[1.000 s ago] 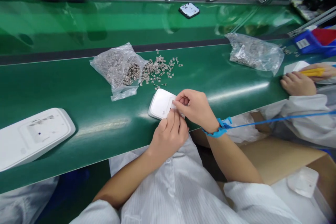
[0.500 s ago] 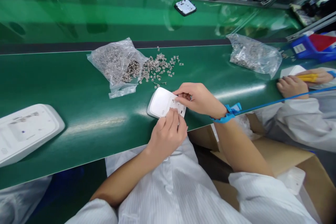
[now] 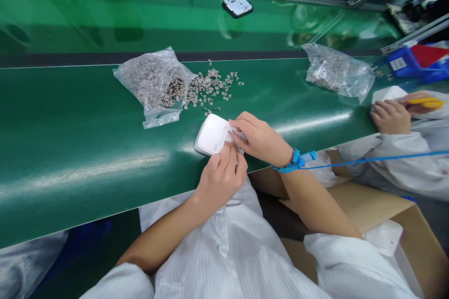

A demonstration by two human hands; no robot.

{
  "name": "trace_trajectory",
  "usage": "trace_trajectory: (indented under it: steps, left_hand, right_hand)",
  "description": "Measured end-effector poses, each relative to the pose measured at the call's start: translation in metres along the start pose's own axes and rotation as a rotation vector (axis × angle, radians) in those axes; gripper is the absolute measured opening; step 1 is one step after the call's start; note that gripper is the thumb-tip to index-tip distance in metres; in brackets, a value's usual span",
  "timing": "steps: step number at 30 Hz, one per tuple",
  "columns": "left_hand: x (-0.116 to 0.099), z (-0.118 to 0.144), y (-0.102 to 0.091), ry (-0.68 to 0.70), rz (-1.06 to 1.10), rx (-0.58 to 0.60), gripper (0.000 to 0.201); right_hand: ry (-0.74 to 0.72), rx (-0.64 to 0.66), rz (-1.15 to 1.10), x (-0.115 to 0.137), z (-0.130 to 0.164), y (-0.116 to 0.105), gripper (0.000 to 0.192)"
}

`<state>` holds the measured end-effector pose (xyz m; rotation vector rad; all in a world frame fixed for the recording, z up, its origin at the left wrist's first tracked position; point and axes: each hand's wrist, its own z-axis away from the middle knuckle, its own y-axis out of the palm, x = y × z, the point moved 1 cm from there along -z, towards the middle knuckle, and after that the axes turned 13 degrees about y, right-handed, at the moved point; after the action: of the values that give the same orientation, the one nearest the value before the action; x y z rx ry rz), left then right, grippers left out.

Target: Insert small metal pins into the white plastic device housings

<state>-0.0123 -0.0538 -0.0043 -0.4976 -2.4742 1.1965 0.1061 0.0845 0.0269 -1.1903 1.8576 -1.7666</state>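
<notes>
A small white plastic housing (image 3: 211, 134) with rounded corners lies near the front edge of the green conveyor belt (image 3: 87, 121). My left hand (image 3: 220, 178) presses its fingertips on the housing's near right edge. My right hand (image 3: 261, 139), with a blue wrist strap (image 3: 295, 161), pinches at the housing's right end; whether it holds a small part there is hidden by the fingers. Loose small metal clips (image 3: 210, 88) lie just beyond the housing, spilled from an open clear bag (image 3: 152, 81).
A second clear bag of metal parts (image 3: 336, 74) lies to the right. A co-worker's hands (image 3: 391, 116) with a yellow tool (image 3: 426, 102) work at the right edge. A black-framed part (image 3: 237, 6) sits on the far belt. A cardboard box (image 3: 379, 210) stands below right.
The large white housing at the left has slid out of view. My right hand has closed lower onto the small housing's right end; the left hand stays on it.
</notes>
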Motion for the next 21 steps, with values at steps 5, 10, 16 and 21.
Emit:
trace_trajectory:
  steps: [5, 10, 16, 21]
  left_hand:
    - [0.0, 0.001, 0.002, -0.017, 0.033, -0.009, 0.03]
    - [0.001, 0.0, 0.001, -0.045, 0.087, -0.013, 0.027]
    - [0.0, -0.002, 0.0, -0.066, 0.052, -0.027, 0.026]
    - [0.0, 0.0, 0.002, -0.044, 0.022, -0.01, 0.024]
  right_hand:
    - [-0.047, 0.039, -0.063, -0.003, 0.0, -0.003, 0.025]
    - [-0.016, 0.14, -0.327, -0.022, -0.017, -0.013, 0.023]
    - [0.08, 0.254, -0.387, -0.025, -0.036, -0.016, 0.021]
    - [0.039, 0.217, -0.335, -0.011, -0.032, -0.008, 0.01]
